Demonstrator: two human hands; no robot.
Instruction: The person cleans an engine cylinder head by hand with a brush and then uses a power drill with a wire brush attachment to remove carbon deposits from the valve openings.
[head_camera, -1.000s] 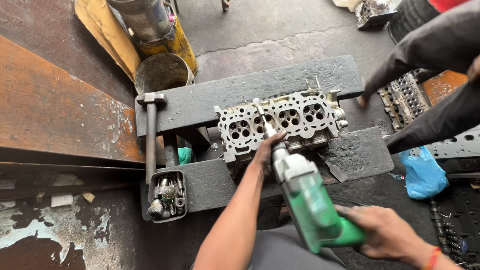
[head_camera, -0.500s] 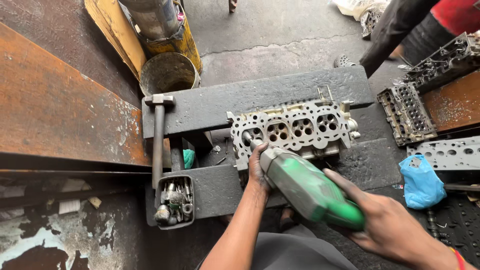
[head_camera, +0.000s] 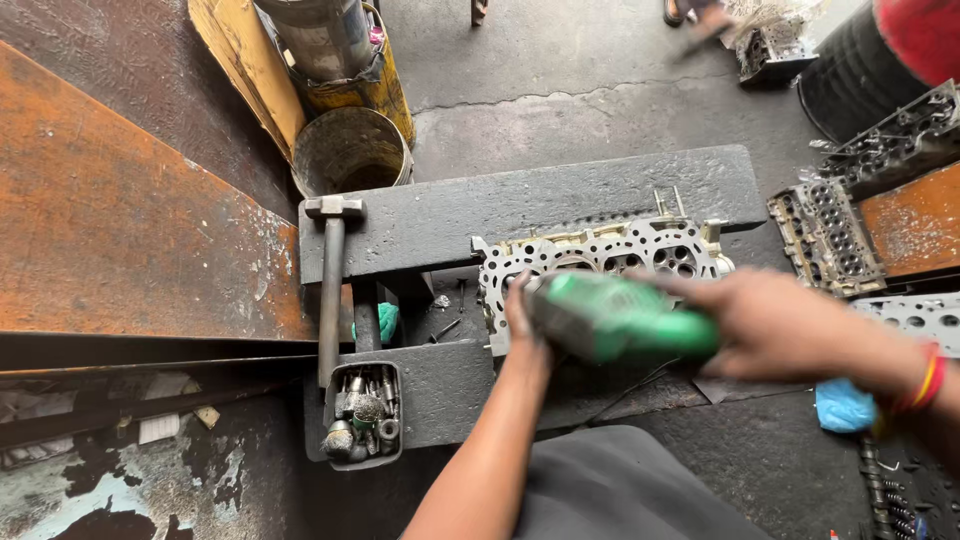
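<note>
A silver engine cylinder head lies on a dark grey metal bench. A green power grinder is held across it, blurred with motion. My left hand grips the grinder's nose at the head's left end. My right hand, with red and yellow threads on its wrist, holds the rear of the grinder's body. The tool tip is hidden behind my left hand.
A hammer lies on the bench's left side above a small tray of grinding bits. A rusty bucket and a yellow cylinder stand behind. More cylinder heads lie right, near a blue cloth. A rusty plate sits left.
The grinder has swung from pointing up-left to lying nearly level across the cylinder head, with my right hand moving up and right. The other person's dark sleeves have left the top right.
</note>
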